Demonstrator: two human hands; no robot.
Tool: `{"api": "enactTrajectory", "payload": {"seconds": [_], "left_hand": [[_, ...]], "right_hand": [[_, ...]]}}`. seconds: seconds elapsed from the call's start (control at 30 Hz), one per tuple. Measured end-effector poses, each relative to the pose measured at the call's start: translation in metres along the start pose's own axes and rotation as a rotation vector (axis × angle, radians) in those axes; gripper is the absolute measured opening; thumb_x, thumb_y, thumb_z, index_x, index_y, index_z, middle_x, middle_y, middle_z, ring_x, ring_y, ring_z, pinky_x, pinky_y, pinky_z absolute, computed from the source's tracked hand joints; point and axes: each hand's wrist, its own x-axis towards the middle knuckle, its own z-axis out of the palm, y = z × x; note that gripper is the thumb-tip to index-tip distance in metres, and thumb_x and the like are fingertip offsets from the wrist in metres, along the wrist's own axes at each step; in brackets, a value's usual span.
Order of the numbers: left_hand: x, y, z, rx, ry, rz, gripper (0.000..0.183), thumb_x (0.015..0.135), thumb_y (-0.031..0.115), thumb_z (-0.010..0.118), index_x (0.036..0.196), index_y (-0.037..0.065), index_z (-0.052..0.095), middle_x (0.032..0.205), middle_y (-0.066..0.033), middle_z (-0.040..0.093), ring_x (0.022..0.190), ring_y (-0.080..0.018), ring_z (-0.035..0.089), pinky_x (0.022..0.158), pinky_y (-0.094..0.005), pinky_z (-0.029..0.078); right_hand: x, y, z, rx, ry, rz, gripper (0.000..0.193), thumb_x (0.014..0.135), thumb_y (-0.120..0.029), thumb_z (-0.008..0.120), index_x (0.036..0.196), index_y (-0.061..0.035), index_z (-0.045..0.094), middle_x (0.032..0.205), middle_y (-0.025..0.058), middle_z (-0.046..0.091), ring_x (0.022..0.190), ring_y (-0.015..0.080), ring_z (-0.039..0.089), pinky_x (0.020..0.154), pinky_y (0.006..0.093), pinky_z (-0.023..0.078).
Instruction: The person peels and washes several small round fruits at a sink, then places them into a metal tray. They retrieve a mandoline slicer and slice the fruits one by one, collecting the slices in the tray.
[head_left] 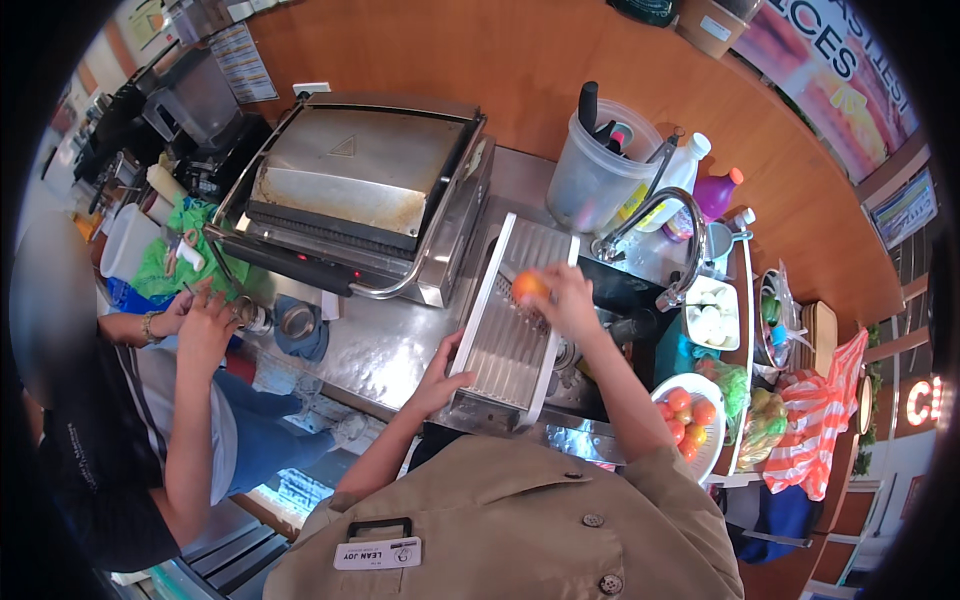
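A long mandoline slicer with a ridged surface and pale side rails lies slanted at the sink's left side. My left hand is closed on its near left rail. On the upper part of the ridged surface, a red-orange tomato is in the closed fingers of my right hand. The slicer's blade is mostly hidden by the tomato and my fingers. To the right of my right forearm, a white colander holds several tomatoes.
A metal contact grill stands behind on the left. Beyond the slicer are a clear tub of utensils, bottles and a curved faucet. Eggs fill a white container. At left, a co-worker's hands work beside a jar.
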Motion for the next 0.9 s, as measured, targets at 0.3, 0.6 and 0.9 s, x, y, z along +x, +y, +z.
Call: {"api": "enactTrajectory", "payload": {"seconds": [0.3,0.6,0.9], "left_hand": [[0.003,-0.004,-0.003,0.008,-0.019,0.017,0.077,0.073,0.006,0.065,0.14,0.002,0.026,0.133,-0.0123,0.04,0.125,-0.0222,0.036,0.106,-0.0334,0.025],[0.003,-0.012,0.001,0.016,0.054,0.097,0.074,0.072,0.005,0.065,0.138,0.0,0.031,0.133,-0.0141,0.042,0.124,-0.022,0.039,0.105,-0.0326,0.027],[-0.004,-0.024,0.005,-0.036,0.142,0.155,0.076,0.071,0.003,0.066,0.139,0.0,0.034,0.13,-0.014,0.046,0.12,-0.0214,0.043,0.101,-0.0308,0.032]], "right_hand": [[-0.034,-0.024,0.002,-0.23,0.136,-0.01,0.042,0.074,-0.035,0.072,0.11,-0.0156,0.067,0.1,0.0021,0.058,0.097,0.0213,0.051,0.079,0.0395,0.031],[0.059,0.003,0.016,0.223,0.201,0.034,0.031,0.079,-0.024,0.067,0.106,-0.0101,0.065,0.107,0.0122,0.058,0.104,0.0324,0.055,0.088,0.0437,0.043],[-0.014,-0.032,-0.005,0.118,-0.096,-0.113,0.038,0.074,-0.015,0.072,0.111,-0.01,0.064,0.107,0.0104,0.06,0.096,0.0308,0.058,0.084,0.0396,0.046]]}}
